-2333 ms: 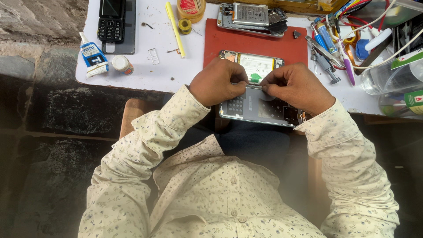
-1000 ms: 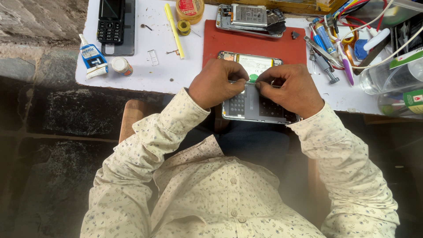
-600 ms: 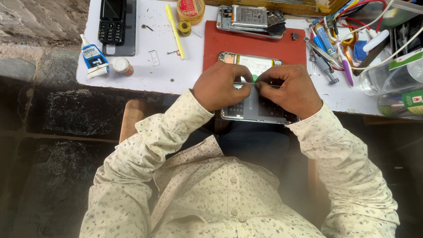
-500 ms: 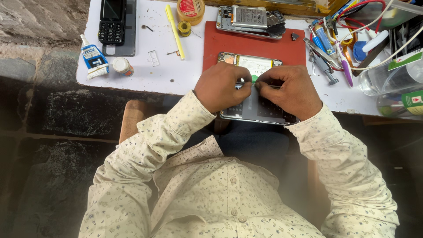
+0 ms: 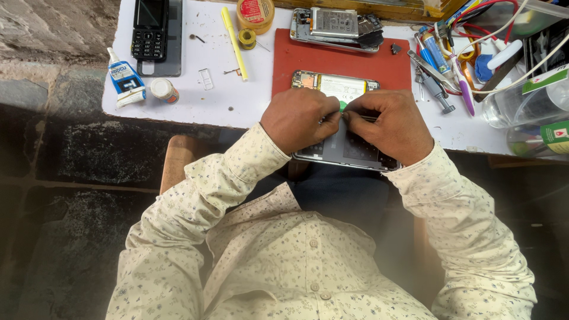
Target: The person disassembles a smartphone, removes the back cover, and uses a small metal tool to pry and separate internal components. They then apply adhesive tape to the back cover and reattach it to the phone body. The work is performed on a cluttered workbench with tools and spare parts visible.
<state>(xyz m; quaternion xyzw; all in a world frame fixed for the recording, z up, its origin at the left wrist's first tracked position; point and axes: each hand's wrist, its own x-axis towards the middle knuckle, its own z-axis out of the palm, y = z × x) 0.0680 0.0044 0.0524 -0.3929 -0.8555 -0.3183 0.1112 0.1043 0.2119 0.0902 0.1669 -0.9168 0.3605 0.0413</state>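
Nearest the body, the opened phone [image 5: 347, 151] lies at the white table's [image 5: 237, 104] near edge, its long axis running six to twelve o'clock onto the red mat [image 5: 332, 62]. Both hands sit on it, fingertips meeting near a green tab [image 5: 342, 107]. The left hand [image 5: 296, 118] at nine o'clock and the right hand [image 5: 391, 123] at three each pinch something small there; what it is, I cannot tell.
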